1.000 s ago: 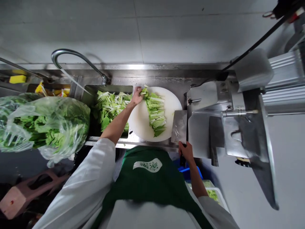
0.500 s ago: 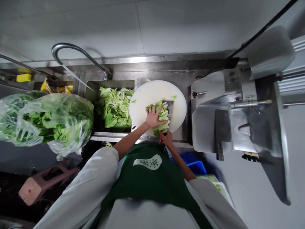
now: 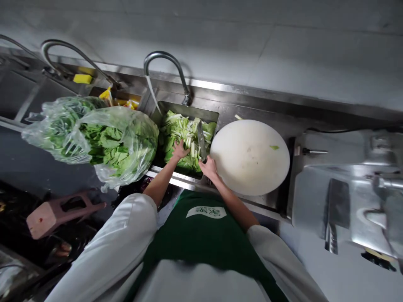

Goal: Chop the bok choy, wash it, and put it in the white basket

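Cut leafy greens [image 3: 176, 126] fill the sink basin [image 3: 217, 115] in front of me. My left hand [image 3: 180, 150] is over the greens near the basin's front, fingers spread, with pieces lying beside it. At the basin's right side my right hand [image 3: 209, 167] is closed around the handle of a cleaver [image 3: 201, 138]. Its blade is tilted up on edge above the greens. Just right of that hand lies the round white cutting board [image 3: 248, 163], with one small green scrap [image 3: 274, 147] on its surface.
A curved faucet [image 3: 166, 54] stands behind the basin. Left of it sit plastic bags of whole greens [image 3: 126, 142] and a yellow sponge [image 3: 82, 78]. On the right, a metal slicing machine [image 3: 315, 193] carries another cleaver [image 3: 338, 205]. A pink stool [image 3: 47, 216] is on the floor.
Both hands have moved left from the board to the basin, and the cut greens have left the board. The cleaver, flat on the board before, is now tilted over the basin. My view has shifted left.
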{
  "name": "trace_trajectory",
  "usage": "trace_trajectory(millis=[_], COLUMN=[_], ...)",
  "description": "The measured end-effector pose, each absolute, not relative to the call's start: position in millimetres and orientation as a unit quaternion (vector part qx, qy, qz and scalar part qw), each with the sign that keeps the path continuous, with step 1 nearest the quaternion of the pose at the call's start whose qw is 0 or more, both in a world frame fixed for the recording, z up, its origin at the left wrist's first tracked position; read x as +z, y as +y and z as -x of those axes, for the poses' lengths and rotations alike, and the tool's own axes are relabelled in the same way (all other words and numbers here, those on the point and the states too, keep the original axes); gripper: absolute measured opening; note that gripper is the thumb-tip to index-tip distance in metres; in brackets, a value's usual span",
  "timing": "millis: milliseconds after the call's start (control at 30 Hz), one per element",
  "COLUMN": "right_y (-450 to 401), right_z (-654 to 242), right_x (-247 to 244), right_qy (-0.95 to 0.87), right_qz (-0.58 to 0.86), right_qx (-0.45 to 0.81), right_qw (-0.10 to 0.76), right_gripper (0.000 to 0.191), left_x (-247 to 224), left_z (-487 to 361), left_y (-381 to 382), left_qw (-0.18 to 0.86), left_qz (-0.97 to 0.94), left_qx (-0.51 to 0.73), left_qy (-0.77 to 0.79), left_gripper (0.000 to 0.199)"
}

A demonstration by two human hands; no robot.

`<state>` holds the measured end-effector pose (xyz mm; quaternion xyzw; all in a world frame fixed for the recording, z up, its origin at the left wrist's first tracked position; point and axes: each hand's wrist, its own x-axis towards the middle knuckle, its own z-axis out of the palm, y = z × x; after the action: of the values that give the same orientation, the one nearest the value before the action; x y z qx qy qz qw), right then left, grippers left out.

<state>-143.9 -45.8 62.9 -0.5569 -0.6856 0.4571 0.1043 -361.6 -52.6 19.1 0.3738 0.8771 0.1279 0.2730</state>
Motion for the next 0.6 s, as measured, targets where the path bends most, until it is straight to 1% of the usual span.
trace_trajectory(millis=[67,100,167,200,267,333,400,467,500,533,600], right_y=[-38.6,-36.8,-37.0,-39.0,-45.2,-51.8,-56.0,-57.1,-56.9,-56.5,-56.3], right_z=[163.6,168.7,169.7,165.9,150.9,128.0,100.6,72.2,58.8,46.4,25.8], right_x=[68.5,71.2,77.6,81.6,90.5,98.0,100.2,95.2,90.2,83.9,69.5], right_qy=[-0.702,-0.707,-0.721,-0.73,-0.746,-0.748,-0.731,-0.711,-0.7,-0.689,-0.671], right_qz=[0.564,0.564,0.559,0.557,0.566,0.599,0.648,0.69,0.706,0.72,0.739], right_qx=[0.428,0.421,0.405,0.392,0.345,0.279,0.207,0.137,0.107,0.083,0.051], right_qw=[0.081,0.074,0.065,0.062,0.061,0.062,0.054,0.025,0.006,-0.013,-0.042], right_gripper=[0.016,0.014,0.012,0.012,0.016,0.022,0.032,0.044,0.048,0.05,0.052], left_x=[16.1,16.6,22.7,28.5,44.9,63.9,78.5,82.4,79.5,73.7,55.9], left_z=[395.0,405.8,417.2,419.8,425.4,440.7,472.1,516.3,539.9,562.1,596.0], left_y=[-61.1,-65.5,-76.8,-84.5,-106.1,-136.1,-172.8,-212.3,-231.6,-249.7,-280.2], left_qw=[0.265,0.259,0.252,0.246,0.203,0.106,-0.009,-0.101,-0.119,-0.109,-0.005], left_qz=[-0.339,-0.347,-0.379,-0.393,-0.415,-0.423,-0.389,-0.303,-0.256,-0.221,-0.219], left_qx=[0.098,0.12,0.21,0.262,0.355,0.417,0.436,0.419,0.397,0.368,0.292], left_qy=[0.897,0.894,0.865,0.846,0.813,0.798,0.811,0.85,0.873,0.897,0.931], left_gripper=[0.071,0.06,0.037,0.033,0.033,0.032,0.028,0.027,0.027,0.027,0.029])
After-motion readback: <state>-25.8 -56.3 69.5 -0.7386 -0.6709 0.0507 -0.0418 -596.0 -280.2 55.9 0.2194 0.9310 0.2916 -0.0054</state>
